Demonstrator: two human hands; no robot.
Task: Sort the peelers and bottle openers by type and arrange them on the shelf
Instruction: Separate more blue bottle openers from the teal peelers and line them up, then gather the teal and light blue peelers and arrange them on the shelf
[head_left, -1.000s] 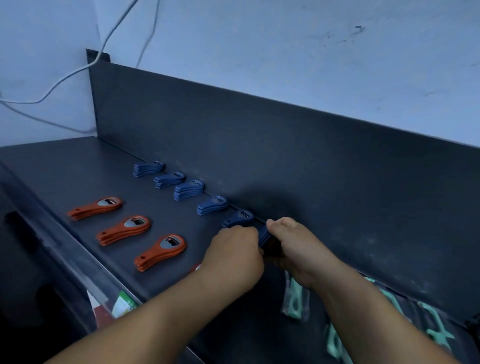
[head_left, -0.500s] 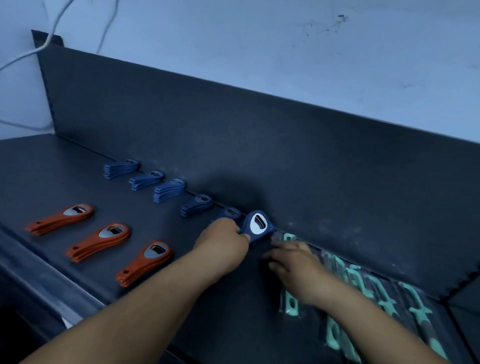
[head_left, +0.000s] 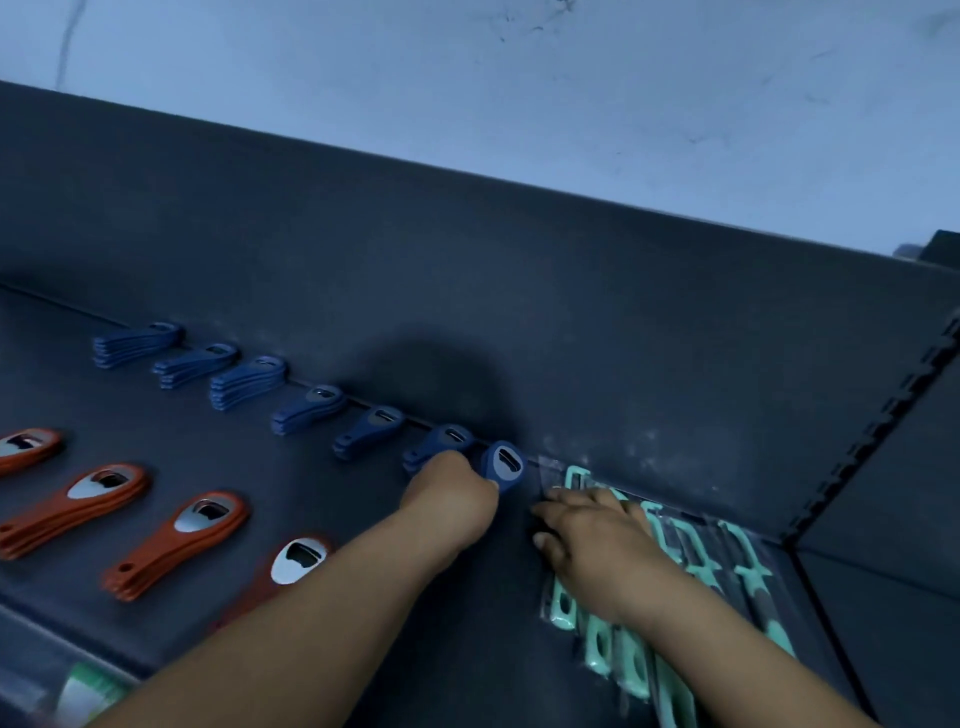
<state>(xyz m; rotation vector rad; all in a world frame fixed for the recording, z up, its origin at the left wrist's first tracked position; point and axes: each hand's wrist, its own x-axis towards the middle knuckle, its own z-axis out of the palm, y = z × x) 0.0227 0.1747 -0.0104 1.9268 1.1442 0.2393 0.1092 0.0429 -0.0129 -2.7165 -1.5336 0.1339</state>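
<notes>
Small stacks of blue bottle openers (head_left: 249, 380) run in a row along the back panel of the dark shelf (head_left: 322, 483). My left hand (head_left: 451, 498) grips the handle of the last blue bottle opener (head_left: 503, 464) at the row's right end, its metal head pointing to the panel. Stacks of orange bottle openers (head_left: 179, 540) form a nearer row at the left; my left forearm partly hides the rightmost one (head_left: 297, 560). My right hand (head_left: 597, 540) rests flat, fingers spread, on mint-green peelers in clear packets (head_left: 696, 561) at the right.
The shelf's upright back panel (head_left: 519, 312) stands right behind the blue row. A notched divider (head_left: 878, 436) bounds the shelf on the right, just past the peelers. The front lip with a label strip (head_left: 78, 691) runs at the lower left. A pale wall rises above.
Both hands held the blue opener together; my right hand let go and moved right onto the peelers. My left hand has set the opener at the row's end. The view shifted right.
</notes>
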